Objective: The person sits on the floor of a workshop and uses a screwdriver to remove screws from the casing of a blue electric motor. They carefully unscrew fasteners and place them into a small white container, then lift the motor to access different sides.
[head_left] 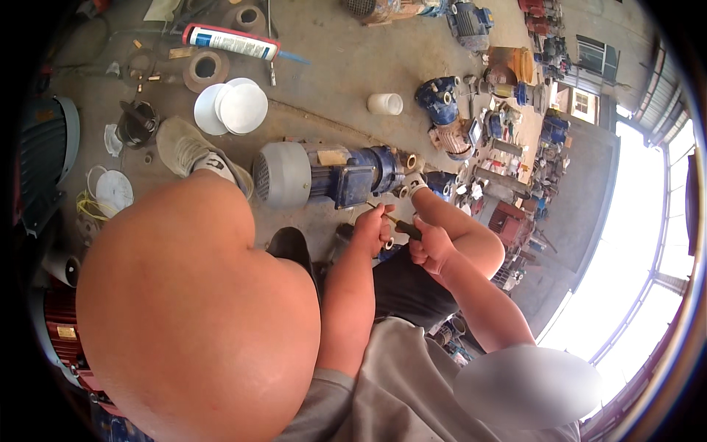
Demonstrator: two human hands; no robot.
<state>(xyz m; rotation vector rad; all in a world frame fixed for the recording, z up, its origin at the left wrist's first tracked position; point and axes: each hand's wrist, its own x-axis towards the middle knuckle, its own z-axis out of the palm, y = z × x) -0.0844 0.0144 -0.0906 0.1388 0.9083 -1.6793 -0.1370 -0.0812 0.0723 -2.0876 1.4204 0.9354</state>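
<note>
My left hand (372, 230) is closed around a small ring-shaped part (388, 244) just in front of my knees. My right hand (431, 249) grips a screwdriver (407, 229) by its dark handle, and the thin shaft points left to the fingers of my left hand. Both hands hover close to a pump motor (346, 177) lying on the concrete floor, which has a grey fan cover (283, 174) and a blue body. My bare knee (199, 309) fills the lower left of the view.
Two white round lids (232, 107), a sealant cartridge (232, 41), a metal ring (205, 68) and a white cup (384, 104) lie on the floor. More blue pumps (440, 102) and machine parts stand at the right. My grey shoe (188, 147) rests beside the motor.
</note>
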